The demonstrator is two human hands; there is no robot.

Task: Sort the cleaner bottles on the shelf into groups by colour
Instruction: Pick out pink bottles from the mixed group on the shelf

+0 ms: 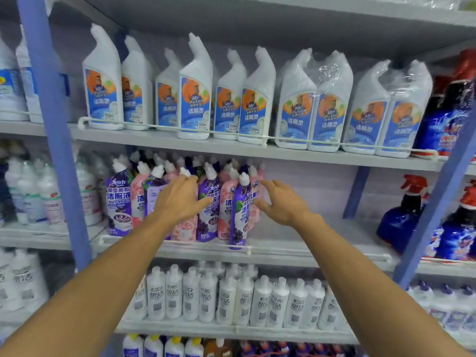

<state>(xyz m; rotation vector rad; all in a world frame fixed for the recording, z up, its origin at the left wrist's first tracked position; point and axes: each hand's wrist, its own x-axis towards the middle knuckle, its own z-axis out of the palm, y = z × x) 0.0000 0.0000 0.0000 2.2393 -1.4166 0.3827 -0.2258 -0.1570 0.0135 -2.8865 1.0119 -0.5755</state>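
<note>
Shop shelving, grey boards on blue uprights; both hands are at the mixed cleaner bottles on the middle shelf (296, 251).

Nearest, two bare forearms reach in. The left hand (180, 199) has its fingers spread flat over the front row and covers a pink bottle (184, 229), pinching nothing. The right hand (283, 202) is loosely spread with its fingertips at the end pink bottle (255, 212), closed on nothing. Between the hands a front purple bottle (239, 215) stands at the wire rail, with pink and purple alternating beside and behind it. The white bottles (195, 99) on the shelf above are no part of the task. Judged step: start of sorting, picking the first bottle. The next move calls for closing round one neck and lifting it clear of its neighbours. The bare stretch of shelf to the right looks usable for one colour group.
</note>
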